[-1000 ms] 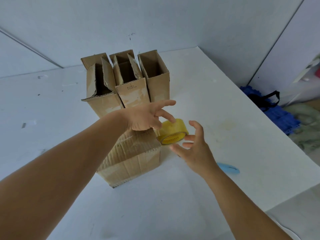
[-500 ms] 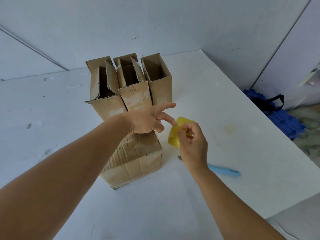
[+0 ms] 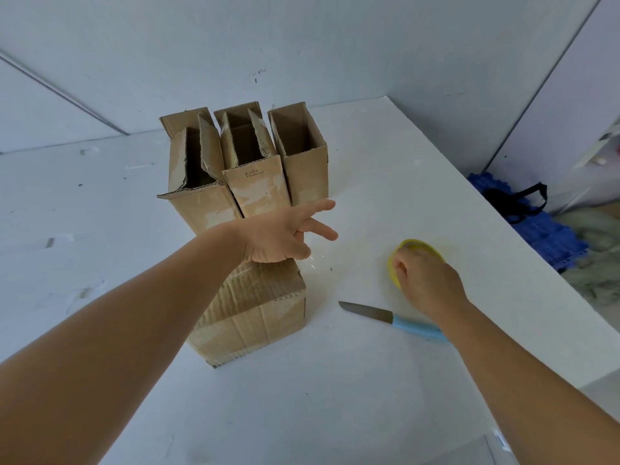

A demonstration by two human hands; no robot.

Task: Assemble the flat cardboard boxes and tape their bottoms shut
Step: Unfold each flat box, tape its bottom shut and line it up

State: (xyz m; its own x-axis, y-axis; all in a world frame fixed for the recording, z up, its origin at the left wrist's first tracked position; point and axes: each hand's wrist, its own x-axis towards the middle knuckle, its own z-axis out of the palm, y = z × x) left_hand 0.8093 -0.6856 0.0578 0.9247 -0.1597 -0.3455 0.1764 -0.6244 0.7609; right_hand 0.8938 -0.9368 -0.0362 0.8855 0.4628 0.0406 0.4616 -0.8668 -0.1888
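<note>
Head view: nearest cardboard box [image 3: 255, 317] at centre of white desk [image 3: 385, 182], standing closed side up, brown corrugated board, worn and creased, pale torn patches where old tape came off, a clear glossy strip over the top seam. Left hand [image 3: 278, 236] resting on that top at the box's 12 o'clock edge, grip apart, index and another finger stretched toward 3 o'clock. Behind, at 12 o'clock, three more boxes [image 3: 248, 169] side by side and touching, upright, open ends up with flaps raised, same scuffed brown board. At 3 o'clock from the near box, well apart, yellow tape roll [image 3: 419, 247] on the desk; right hand [image 3: 426, 283] over it, grip clamped on the roll. Knife [image 3: 389, 318], blue handle, lying between box and right forearm, blade pointing to 9 o'clock
</note>
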